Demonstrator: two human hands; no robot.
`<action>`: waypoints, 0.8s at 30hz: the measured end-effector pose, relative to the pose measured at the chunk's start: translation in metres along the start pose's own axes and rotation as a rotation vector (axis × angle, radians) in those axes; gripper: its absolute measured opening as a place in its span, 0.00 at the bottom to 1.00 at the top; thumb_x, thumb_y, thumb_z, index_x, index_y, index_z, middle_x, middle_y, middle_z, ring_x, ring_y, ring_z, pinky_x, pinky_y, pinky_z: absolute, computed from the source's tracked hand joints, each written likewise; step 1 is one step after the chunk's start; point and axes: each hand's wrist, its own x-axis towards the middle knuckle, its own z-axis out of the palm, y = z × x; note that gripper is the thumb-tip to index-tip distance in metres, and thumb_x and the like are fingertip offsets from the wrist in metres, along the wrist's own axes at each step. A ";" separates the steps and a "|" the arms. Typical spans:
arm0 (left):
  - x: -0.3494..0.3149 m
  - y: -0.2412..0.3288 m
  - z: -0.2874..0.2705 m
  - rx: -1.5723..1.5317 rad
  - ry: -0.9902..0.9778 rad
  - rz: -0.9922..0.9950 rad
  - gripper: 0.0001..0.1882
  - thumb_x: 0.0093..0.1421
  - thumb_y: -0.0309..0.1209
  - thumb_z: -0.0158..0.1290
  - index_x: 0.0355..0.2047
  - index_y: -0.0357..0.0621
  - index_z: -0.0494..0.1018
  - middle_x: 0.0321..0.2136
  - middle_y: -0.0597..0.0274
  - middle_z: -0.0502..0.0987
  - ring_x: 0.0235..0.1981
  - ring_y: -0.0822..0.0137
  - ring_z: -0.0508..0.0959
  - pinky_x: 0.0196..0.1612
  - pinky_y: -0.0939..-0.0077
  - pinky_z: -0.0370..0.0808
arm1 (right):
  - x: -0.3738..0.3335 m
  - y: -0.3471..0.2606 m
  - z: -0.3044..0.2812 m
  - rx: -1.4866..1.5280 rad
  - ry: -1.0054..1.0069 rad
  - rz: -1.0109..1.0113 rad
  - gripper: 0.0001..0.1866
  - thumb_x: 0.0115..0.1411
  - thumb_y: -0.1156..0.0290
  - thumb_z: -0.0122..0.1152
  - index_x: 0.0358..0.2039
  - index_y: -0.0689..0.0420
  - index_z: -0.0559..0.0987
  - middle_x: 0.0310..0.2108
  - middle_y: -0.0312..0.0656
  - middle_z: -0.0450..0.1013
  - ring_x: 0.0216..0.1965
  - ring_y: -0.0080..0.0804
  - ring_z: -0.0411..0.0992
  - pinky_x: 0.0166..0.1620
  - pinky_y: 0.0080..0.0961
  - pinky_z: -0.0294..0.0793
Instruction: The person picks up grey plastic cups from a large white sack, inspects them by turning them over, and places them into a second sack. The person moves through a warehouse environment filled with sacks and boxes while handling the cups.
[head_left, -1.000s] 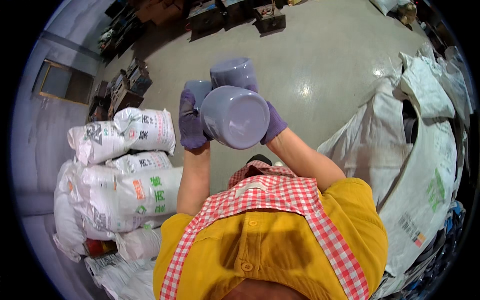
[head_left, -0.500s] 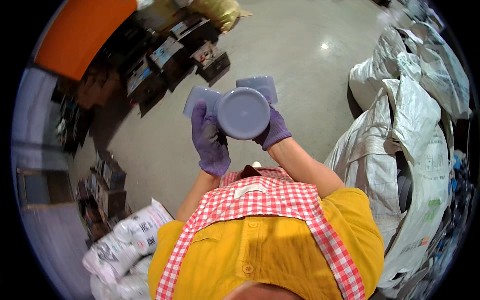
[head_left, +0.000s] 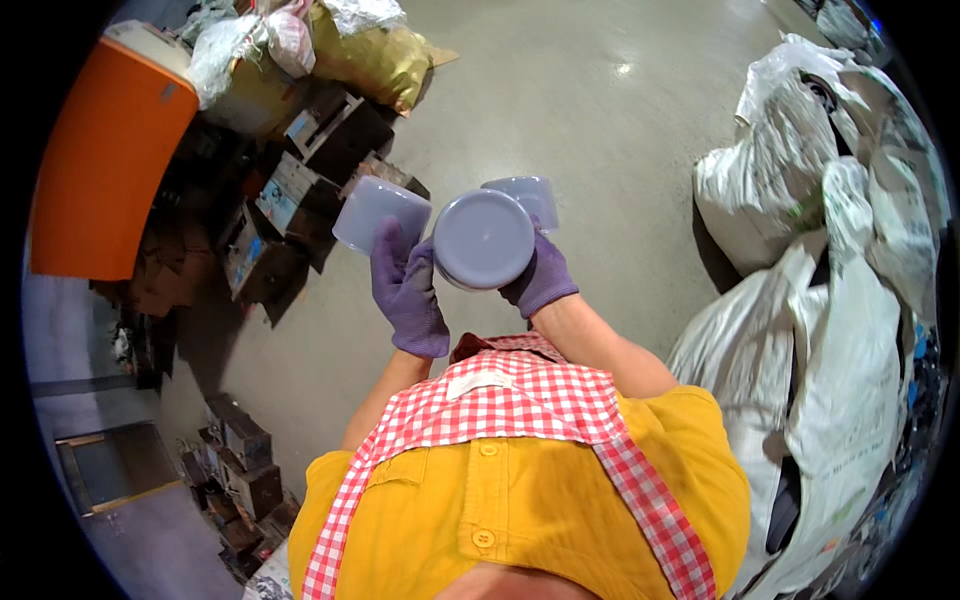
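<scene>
Both my hands wear purple knit gloves. My left hand [head_left: 410, 285] is closed on a pale grey-purple plastic container with rounded corners [head_left: 375, 212], its thumb and fingers along the near side. My right hand [head_left: 543, 275] is wrapped round the right side of a round plastic container [head_left: 484, 238] of the same colour, whose flat circular face is turned up toward me. Another pale container [head_left: 530, 195] shows just beyond my right fingers, partly covered by the round one; whether that hand grips it too I cannot tell. The round container's left rim is close to my left hand.
Large white woven sacks [head_left: 770, 180] stand along the right side. To the left, several dark metal blocks [head_left: 345, 135] sit on the grey floor [head_left: 560, 90] near an orange panel [head_left: 115, 160]. A yellowish sack [head_left: 375, 60] lies beyond them. More dark blocks [head_left: 245, 440] are stacked at lower left.
The left container has moved left and away from the round one, widening the gap between them. The surroundings have shifted in view as my head turned.
</scene>
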 end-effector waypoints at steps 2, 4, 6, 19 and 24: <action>0.047 -0.009 0.017 -0.020 0.013 0.036 0.20 0.58 0.23 0.42 0.52 0.41 0.59 0.47 0.58 0.65 0.45 0.67 0.68 0.45 0.75 0.68 | 0.050 -0.019 0.002 -0.051 -0.063 -0.048 0.22 0.63 0.55 0.32 0.51 0.56 0.60 0.48 0.41 0.64 0.49 0.33 0.63 0.52 0.29 0.62; 0.097 -0.013 0.028 -0.163 0.034 0.046 0.18 0.58 0.25 0.43 0.51 0.43 0.61 0.47 0.57 0.65 0.44 0.65 0.70 0.43 0.72 0.70 | 0.092 -0.047 0.019 -0.017 0.043 -0.047 0.22 0.64 0.55 0.30 0.50 0.57 0.62 0.47 0.40 0.65 0.47 0.32 0.64 0.49 0.26 0.65; 0.139 -0.001 0.051 -0.264 0.075 -0.035 0.18 0.59 0.26 0.43 0.50 0.45 0.61 0.42 0.58 0.67 0.37 0.67 0.71 0.35 0.75 0.72 | 0.116 -0.090 0.059 0.111 0.259 -0.009 0.22 0.64 0.55 0.30 0.50 0.57 0.62 0.47 0.40 0.65 0.47 0.32 0.65 0.49 0.26 0.65; 0.408 -0.137 0.200 0.071 -0.510 0.054 0.17 0.52 0.23 0.51 0.43 0.41 0.63 0.29 0.68 0.69 0.25 0.79 0.67 0.25 0.87 0.65 | 0.340 -0.277 0.049 0.157 0.509 -0.264 0.22 0.62 0.53 0.35 0.46 0.57 0.65 0.40 0.41 0.68 0.41 0.32 0.68 0.41 0.28 0.70; 0.510 -0.157 0.275 -0.019 -0.604 -0.002 0.16 0.52 0.21 0.50 0.41 0.40 0.64 0.29 0.68 0.70 0.26 0.80 0.68 0.26 0.86 0.66 | 0.420 -0.353 0.068 0.124 0.586 -0.355 0.22 0.62 0.52 0.36 0.46 0.57 0.65 0.39 0.40 0.69 0.39 0.32 0.68 0.39 0.26 0.70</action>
